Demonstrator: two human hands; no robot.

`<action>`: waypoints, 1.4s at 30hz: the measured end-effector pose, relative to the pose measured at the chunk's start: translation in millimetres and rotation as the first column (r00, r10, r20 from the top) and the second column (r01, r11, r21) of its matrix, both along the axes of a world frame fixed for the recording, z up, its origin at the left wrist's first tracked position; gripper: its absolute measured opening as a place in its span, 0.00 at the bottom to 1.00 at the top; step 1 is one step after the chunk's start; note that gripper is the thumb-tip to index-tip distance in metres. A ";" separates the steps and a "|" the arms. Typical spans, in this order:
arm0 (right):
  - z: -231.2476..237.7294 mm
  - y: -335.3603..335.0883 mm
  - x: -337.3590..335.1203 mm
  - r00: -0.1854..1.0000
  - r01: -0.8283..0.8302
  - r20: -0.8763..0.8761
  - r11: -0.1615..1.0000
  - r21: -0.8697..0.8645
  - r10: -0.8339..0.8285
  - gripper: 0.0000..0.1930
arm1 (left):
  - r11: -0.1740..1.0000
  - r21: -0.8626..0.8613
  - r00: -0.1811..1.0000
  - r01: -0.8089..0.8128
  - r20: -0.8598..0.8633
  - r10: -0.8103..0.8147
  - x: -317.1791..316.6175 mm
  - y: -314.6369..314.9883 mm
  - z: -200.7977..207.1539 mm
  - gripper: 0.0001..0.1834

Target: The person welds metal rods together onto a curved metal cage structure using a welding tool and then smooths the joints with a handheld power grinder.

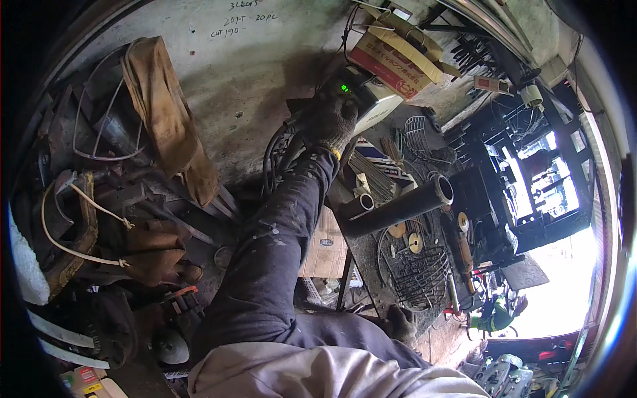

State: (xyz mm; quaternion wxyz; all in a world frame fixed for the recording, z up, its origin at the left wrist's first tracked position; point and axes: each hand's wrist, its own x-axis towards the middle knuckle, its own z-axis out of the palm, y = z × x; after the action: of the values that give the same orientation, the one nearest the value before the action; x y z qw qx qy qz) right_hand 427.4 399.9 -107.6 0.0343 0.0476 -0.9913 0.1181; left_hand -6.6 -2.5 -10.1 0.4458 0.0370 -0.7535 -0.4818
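My left arm stretches far forward, and my left hand (334,125), in a dark knit glove with a yellow cuff band, is at the front panel of a boxy machine (379,109) with a small green lit display (345,88). The hand sits just below the display; its fingers are against the dark panel and do not show clearly. Low in the view, my right hand (401,323), also in a dark glove, is at the near edge of a dark metal workbench (361,262). What its fingers do is too dark to make out.
On the bench lie a thick steel pipe (401,209), a short pipe piece (358,206), thin rods (371,174) and a wire grid (421,282). An open cardboard box (395,63) tops the machine. Brown leather cloth (166,113) hangs over scrap metal at left. A person (494,315) is at far right.
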 end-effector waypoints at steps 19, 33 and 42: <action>7.1 -0.4 4.2 0.996 -0.010 -0.084 0.999 -0.042 0.007 0.26 | 0.993 0.063 0.995 0.096 0.010 -0.097 11.7 0.6 6.5 0.18; 26.9 -24.1 0.7 0.999 0.020 -0.027 0.993 -0.113 -0.023 0.23 | 0.957 0.239 0.982 0.163 -0.131 -0.135 16.1 1.5 -0.2 0.16; 48.6 -17.9 0.0 0.990 -0.029 -0.137 0.995 -0.096 0.015 0.19 | 0.978 -0.206 0.988 0.016 -0.146 -0.047 158.4 16.2 -46.4 0.17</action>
State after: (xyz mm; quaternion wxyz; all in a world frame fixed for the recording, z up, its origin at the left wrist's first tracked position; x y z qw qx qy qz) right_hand 427.4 381.9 -59.1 0.1030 0.0648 -0.9790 0.1634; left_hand 151.8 13.7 -56.5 0.4949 -0.0572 -0.7640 -0.4101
